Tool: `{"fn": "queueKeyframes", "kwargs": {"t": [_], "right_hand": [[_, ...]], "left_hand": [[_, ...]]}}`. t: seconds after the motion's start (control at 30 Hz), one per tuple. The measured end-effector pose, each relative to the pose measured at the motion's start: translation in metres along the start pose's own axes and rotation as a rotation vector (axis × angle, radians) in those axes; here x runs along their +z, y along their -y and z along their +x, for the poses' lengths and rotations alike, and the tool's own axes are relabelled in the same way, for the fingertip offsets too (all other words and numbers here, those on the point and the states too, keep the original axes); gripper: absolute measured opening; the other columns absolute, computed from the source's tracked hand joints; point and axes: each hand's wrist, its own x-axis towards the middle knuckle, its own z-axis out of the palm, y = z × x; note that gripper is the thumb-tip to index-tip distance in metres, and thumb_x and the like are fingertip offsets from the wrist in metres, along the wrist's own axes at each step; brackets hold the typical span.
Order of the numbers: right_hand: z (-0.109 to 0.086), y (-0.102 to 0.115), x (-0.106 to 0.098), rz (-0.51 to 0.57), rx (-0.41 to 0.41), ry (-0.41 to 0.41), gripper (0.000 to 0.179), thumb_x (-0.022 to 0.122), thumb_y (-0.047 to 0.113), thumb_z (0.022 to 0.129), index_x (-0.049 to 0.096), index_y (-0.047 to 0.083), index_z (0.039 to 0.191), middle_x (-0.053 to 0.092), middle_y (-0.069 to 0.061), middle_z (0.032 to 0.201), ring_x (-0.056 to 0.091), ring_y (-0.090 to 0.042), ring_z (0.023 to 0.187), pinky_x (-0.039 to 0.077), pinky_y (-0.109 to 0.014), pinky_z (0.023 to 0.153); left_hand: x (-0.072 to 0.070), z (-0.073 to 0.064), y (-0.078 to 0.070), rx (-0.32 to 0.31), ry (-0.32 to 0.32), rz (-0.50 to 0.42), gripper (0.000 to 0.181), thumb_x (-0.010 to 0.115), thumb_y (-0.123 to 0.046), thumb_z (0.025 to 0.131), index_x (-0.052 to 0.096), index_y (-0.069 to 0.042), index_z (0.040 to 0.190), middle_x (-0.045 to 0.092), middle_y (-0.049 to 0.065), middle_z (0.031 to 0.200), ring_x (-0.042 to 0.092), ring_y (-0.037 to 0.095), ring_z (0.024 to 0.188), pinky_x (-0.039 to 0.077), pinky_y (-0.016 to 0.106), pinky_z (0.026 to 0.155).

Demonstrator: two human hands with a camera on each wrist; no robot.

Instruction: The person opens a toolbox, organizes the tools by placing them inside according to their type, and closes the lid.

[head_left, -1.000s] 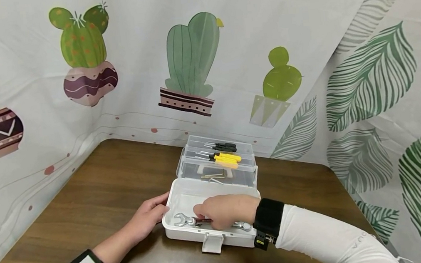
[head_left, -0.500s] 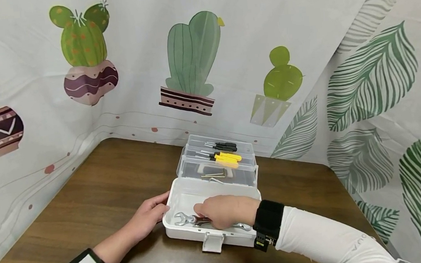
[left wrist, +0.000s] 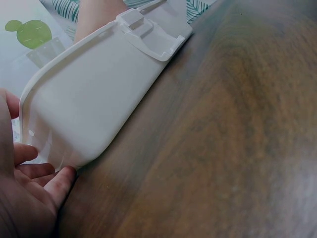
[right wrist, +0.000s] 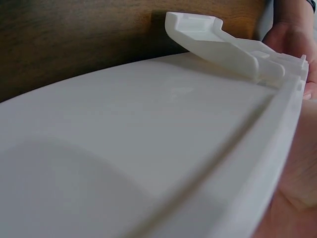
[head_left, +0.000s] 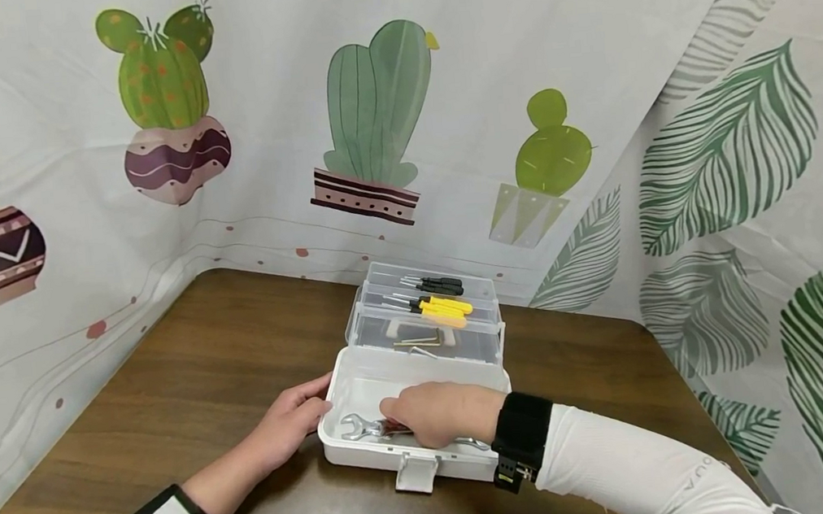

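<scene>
A white toolbox [head_left: 371,465] stands on the table with its lid up. Inside it, a silver open-ended wrench [head_left: 356,427] lies near the front wall. My right hand [head_left: 440,414] reaches into the box and holds the wrench's middle, with the fingertips hidden below. Another shiny wrench end [head_left: 474,443] shows to the right of that hand. My left hand [head_left: 298,410] rests against the box's left end, thumb at the rim. In the left wrist view the left fingers [left wrist: 60,184] touch the outer end wall low down.
Behind the box, clear trays hold black screwdrivers [head_left: 439,285], yellow-handled screwdrivers [head_left: 445,309] and brass hex keys [head_left: 419,342]. An opened white latch [head_left: 416,474] juts from the front. The brown table [head_left: 172,376] meets a printed curtain [head_left: 262,139] at the back.
The right hand and the wrench barely shift inside the box, and the wrench end at the right shows a little less. The left hand keeps its place.
</scene>
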Motion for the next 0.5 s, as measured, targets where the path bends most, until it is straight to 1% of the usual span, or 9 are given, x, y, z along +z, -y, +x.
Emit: {"fn": "queueKeyframes", "kwargs": {"t": [0.2, 0.33, 0.5], "right_hand": [[0.0007, 0.0011, -0.0009, -0.005, 0.019, 0.001, 0.023, 0.066, 0.006, 0.092, 0.051, 0.022, 0.099, 0.056, 0.006, 0.079, 0.055, -0.011, 0.072, 0.049, -0.029, 0.069], [0.0008, 0.003, -0.0025, 0.015, 0.049, 0.014, 0.023, 0.067, 0.006, 0.092, 0.052, 0.022, 0.1, 0.056, 0.006, 0.079, 0.055, -0.011, 0.073, 0.049, -0.029, 0.07], [0.0018, 0.0063, -0.0028, 0.021, 0.102, 0.015, 0.022, 0.067, 0.008, 0.092, 0.053, 0.021, 0.103, 0.057, 0.005, 0.079, 0.055, -0.011, 0.072, 0.05, -0.03, 0.07]], "left_hand": [[-0.0001, -0.0003, -0.0003, 0.0, -0.001, 0.001, 0.063, 0.047, -0.009, 0.101, 0.028, 0.012, 0.156, 0.044, 0.036, 0.153, 0.061, 0.028, 0.124, 0.055, 0.027, 0.096], [0.0002, -0.0005, -0.0005, 0.003, 0.004, 0.011, 0.063, 0.047, -0.01, 0.101, 0.028, 0.013, 0.156, 0.045, 0.036, 0.152, 0.062, 0.024, 0.122, 0.054, 0.026, 0.096], [0.0007, -0.0008, -0.0006, 0.0, 0.004, 0.01, 0.062, 0.046, -0.01, 0.101, 0.028, 0.012, 0.156, 0.044, 0.036, 0.152, 0.062, 0.019, 0.121, 0.053, 0.023, 0.094]]}}
